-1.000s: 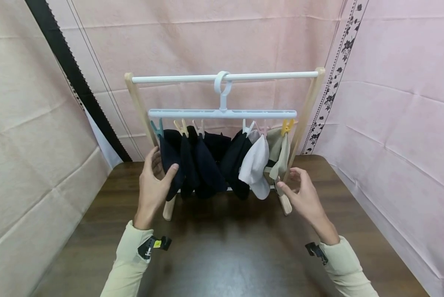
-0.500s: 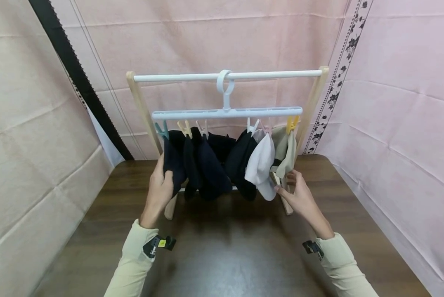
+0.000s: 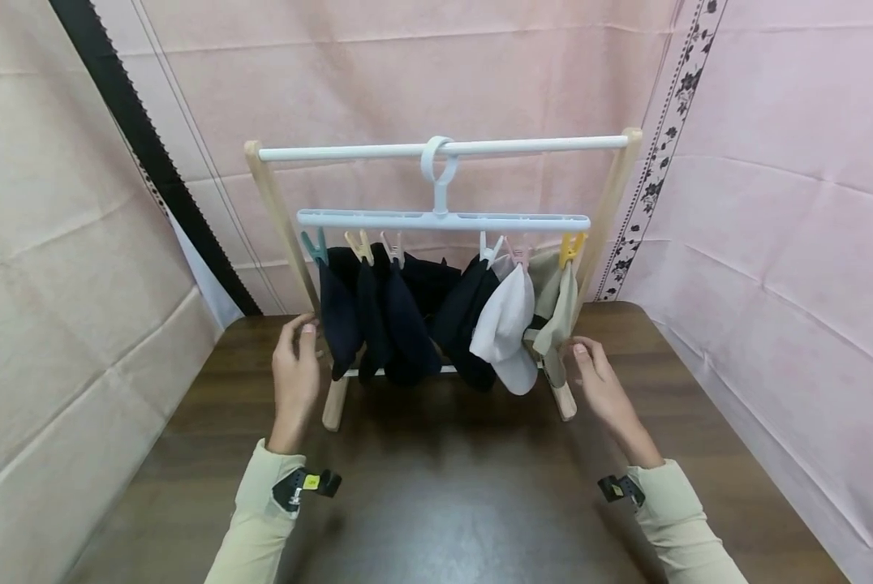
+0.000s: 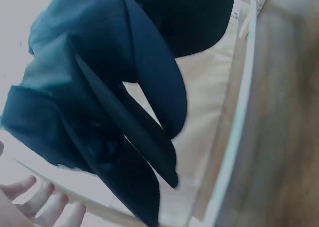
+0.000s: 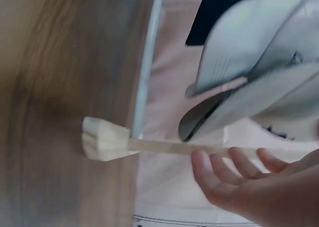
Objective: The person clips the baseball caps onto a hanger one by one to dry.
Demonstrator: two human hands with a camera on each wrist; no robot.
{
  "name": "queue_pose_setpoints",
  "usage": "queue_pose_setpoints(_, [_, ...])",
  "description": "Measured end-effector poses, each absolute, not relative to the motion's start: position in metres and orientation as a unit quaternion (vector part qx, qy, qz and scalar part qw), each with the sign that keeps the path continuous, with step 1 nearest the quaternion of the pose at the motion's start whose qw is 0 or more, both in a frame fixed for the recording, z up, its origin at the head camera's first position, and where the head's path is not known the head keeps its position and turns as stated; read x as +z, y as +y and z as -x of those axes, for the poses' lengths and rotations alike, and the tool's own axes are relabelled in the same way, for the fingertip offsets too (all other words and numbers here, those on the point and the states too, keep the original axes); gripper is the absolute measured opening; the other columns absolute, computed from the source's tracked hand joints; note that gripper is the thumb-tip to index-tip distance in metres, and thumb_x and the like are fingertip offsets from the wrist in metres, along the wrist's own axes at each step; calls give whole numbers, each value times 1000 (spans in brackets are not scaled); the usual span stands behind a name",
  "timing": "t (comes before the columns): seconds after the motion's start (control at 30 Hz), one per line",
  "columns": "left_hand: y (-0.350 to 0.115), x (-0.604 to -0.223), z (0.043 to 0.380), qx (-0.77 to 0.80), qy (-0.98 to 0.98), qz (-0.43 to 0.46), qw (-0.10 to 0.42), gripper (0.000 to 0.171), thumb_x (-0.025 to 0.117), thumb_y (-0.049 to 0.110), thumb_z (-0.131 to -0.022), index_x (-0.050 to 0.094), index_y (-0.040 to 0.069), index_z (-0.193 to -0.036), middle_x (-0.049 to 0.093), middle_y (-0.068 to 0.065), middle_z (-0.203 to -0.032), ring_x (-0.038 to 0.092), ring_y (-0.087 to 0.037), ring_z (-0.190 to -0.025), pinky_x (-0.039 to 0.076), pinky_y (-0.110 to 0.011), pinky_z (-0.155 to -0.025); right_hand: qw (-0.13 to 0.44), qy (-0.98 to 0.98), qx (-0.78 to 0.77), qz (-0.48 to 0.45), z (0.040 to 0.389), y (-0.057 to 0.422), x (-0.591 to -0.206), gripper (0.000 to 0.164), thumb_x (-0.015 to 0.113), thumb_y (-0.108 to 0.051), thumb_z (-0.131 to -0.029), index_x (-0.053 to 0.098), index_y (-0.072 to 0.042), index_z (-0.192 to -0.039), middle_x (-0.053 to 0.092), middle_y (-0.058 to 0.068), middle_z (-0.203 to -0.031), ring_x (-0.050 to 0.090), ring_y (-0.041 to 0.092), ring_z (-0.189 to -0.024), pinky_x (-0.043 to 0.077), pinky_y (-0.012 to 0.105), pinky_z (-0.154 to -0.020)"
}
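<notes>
Several caps hang by clothespins from a pale blue hanger [image 3: 378,220]. At the left end is a dark navy cap [image 3: 340,312], with other dark caps beside it. Farther right come a white cap [image 3: 505,316] and a beige cap [image 3: 559,312]. My left hand [image 3: 295,381] is beside the rack's left post, fingers loosely bent and holding nothing; its fingers [image 4: 42,202] stand apart from the dark caps in the left wrist view. On the other side, my right hand [image 3: 606,393] is close to the right post, just outside the beige cap, with relaxed fingers and nothing in them.
The hanger hooks over the white top bar [image 3: 334,152] of a small rack with wooden posts [image 3: 610,211]. It stands on a brown wooden table [image 3: 444,487]. Pink cloth [image 3: 539,73] surrounds the table at the back and sides.
My left hand was holding the leftmost dark cap half a second ago and has let go, moving left. My right hand has drawn away to the right from the beige cap.
</notes>
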State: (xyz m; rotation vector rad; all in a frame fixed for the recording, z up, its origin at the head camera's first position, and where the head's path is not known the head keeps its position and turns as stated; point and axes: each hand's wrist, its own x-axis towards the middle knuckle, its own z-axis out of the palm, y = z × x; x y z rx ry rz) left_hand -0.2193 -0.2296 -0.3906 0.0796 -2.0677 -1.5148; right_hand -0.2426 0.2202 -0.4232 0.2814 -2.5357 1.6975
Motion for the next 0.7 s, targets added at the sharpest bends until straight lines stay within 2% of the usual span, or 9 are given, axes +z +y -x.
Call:
queue_pose_setpoints(0.1, [-241,-402,226,-559,-790,-51,246,46,38,27,-115,46,0,-151,55,-22,-147,52,-36,-137,43,-53,-111,9,-858,507,-83,249,228,-430,52,31,-17,-115,21,12,-158,33,40,-156,36,55,-144,37,67,-113])
queue_pose_setpoints(0.17, [-249,-415,232,-535,-822,-58,184,48,36,24,-114,40,-3,-154,50,-26,-150,47,-40,-141,39,-55,-115,-13,-887,453,-87,254,233,-436,50,38,-8,-112,25,16,-154,39,42,-149,43,56,-138,41,65,-110])
queue_pose_setpoints(0.23, [-258,-432,238,-501,-857,-54,109,50,37,23,-114,37,-6,-155,48,-30,-151,45,-44,-142,36,-57,-117,-41,-907,408,-93,258,236,-442,50,48,-5,-108,32,19,-148,51,42,-135,58,54,-119,51,61,-99])
queue_pose_setpoints(0.3, [-266,-452,240,-469,-881,-39,36,52,39,24,-114,38,-8,-154,47,-33,-151,46,-47,-141,40,-58,-114,-75,-916,379,-106,262,237,-448,42,58,-5,-104,44,20,-135,62,37,-115,68,45,-96,58,52,-83])
queue_pose_setpoints(0.4, [-275,-474,237,-439,-898,-19,-28,50,45,23,-114,45,-9,-152,54,-34,-144,57,-46,-126,52,-50,-98,-117,-914,370,-114,265,238,-455,31,70,-3,-97,53,15,-116,65,23,-89,66,28,-68,60,41,-62])
queue_pose_setpoints(0.47, [-279,-481,235,-433,-901,-11,-40,47,50,15,-111,47,-7,-152,58,-31,-137,60,-41,-113,53,-43,-85,-133,-911,373,-118,264,239,-456,29,74,1,-93,52,10,-110,64,20,-88,67,25,-67,61,39,-61])
queue_pose_setpoints(0.53, [-281,-482,233,-424,-905,-2,-37,48,56,6,-105,49,-7,-151,59,-29,-133,59,-39,-109,51,-41,-80,-135,-907,383,-112,263,240,-458,34,74,6,-90,50,10,-114,62,21,-94,67,26,-72,62,40,-64])
queue_pose_setpoints(0.57, [-282,-481,232,-420,-906,1,-40,51,59,2,-101,49,-6,-151,58,-29,-133,59,-40,-109,52,-42,-81,-134,-905,388,-112,263,241,-458,36,73,8,-90,48,10,-117,62,23,-96,68,27,-75,62,40,-66])
queue_pose_setpoints(0.7, [-283,-477,231,-388,-920,10,-62,63,70,-1,-92,48,-4,-152,47,-33,-151,50,-50,-135,49,-58,-102,-120,-900,403,-117,267,243,-464,36,68,14,-89,49,12,-120,63,26,-97,69,30,-77,62,41,-67])
